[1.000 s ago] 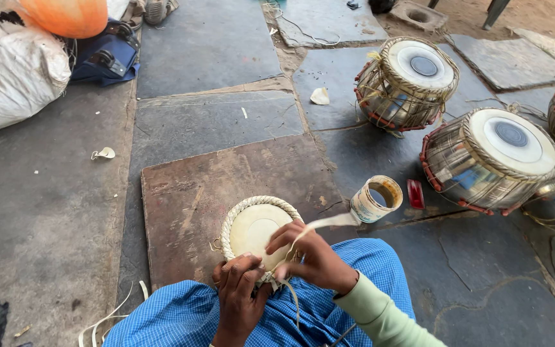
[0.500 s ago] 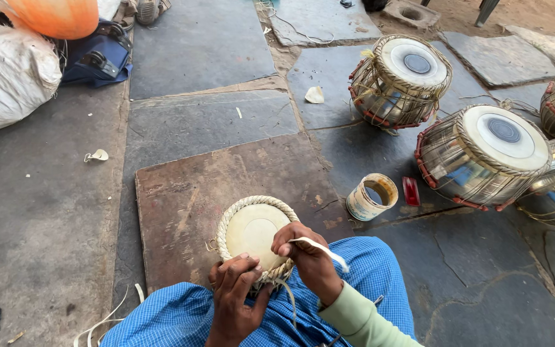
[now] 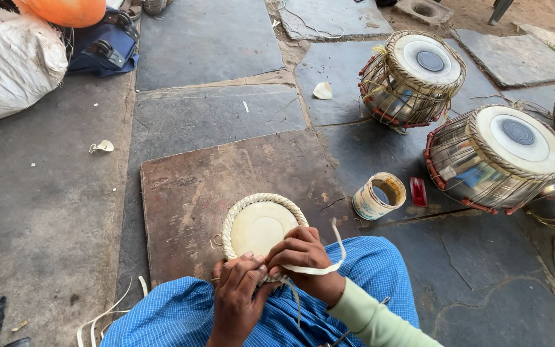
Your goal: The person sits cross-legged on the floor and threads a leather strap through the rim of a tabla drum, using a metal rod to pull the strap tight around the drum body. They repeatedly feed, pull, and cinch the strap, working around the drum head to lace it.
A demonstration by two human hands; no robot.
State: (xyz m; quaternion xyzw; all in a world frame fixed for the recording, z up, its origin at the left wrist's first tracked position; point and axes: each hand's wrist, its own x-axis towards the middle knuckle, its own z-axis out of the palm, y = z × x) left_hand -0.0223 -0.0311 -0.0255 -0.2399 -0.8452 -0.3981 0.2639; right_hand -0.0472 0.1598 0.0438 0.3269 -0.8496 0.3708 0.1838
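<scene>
While person sits cross-legged in blue checked cloth (image 3: 380, 283), round drum skin with braided rim (image 3: 259, 225) rests at lap edge, on reddish floor slab (image 3: 226, 177). Left hand (image 3: 237, 295) curled closed, gripping near rim. Right hand (image 3: 303, 254) pinched shut on pale hide strip (image 3: 329, 260) looping upward. Small tin can (image 3: 379, 196) near; finished drums (image 3: 493, 157) well apart.

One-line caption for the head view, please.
Both hands, left hand and right hand, lace a hide strip through a braided drumhead.
</scene>
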